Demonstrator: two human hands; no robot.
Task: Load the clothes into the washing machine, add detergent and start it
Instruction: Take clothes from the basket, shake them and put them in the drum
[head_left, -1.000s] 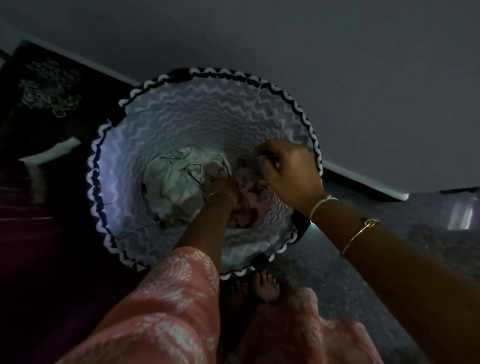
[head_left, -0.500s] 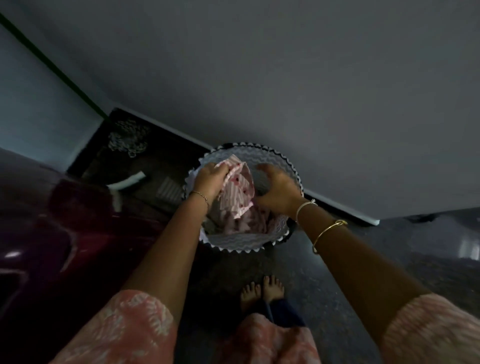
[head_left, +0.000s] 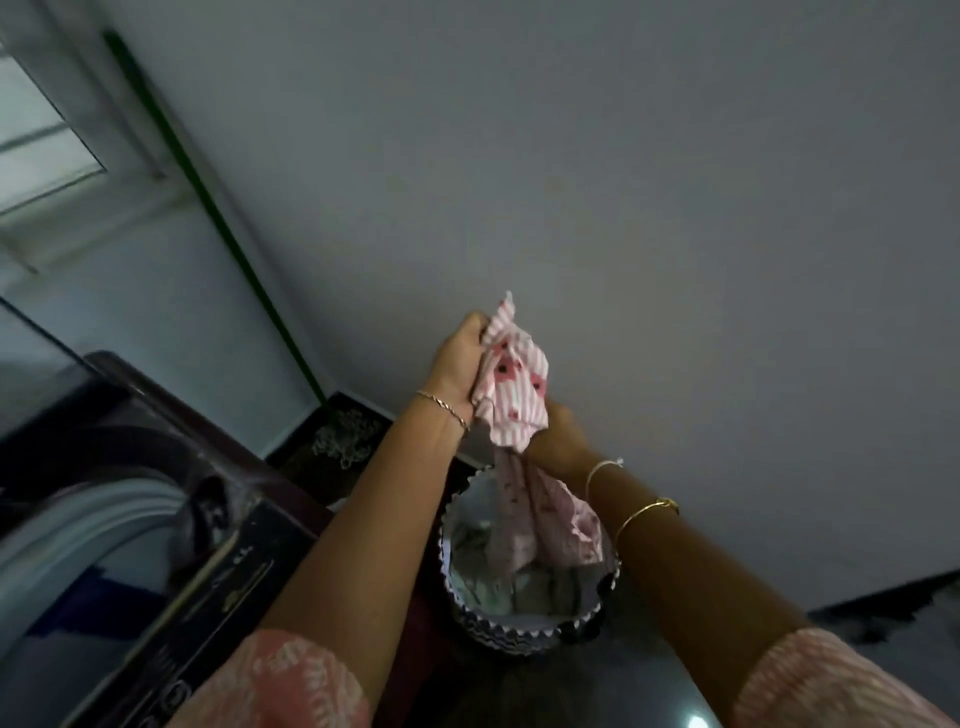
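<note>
A pink-and-white striped garment (head_left: 514, 384) with dark dots hangs in the air above the laundry basket (head_left: 524, 631). My left hand (head_left: 460, 364) grips its top edge. Lower down, my right hand (head_left: 558, 436) holds its middle, and the rest of the cloth trails down into the basket. Pale clothes (head_left: 524, 590) lie at the basket's bottom. The dark maroon top-load washing machine (head_left: 218, 566) stands at the lower left, its lid up and the pale drum rim (head_left: 78, 519) showing.
A plain grey wall fills the background. A green pole (head_left: 218, 218) leans in the corner by a window (head_left: 41, 130). A coiled chain-like heap (head_left: 345, 441) lies on the dark floor behind the machine. Grey floor runs to the right.
Both hands have lifted the striped garment up out of the basket. The view has risen, and the washing machine's open top has come into sight at the left.
</note>
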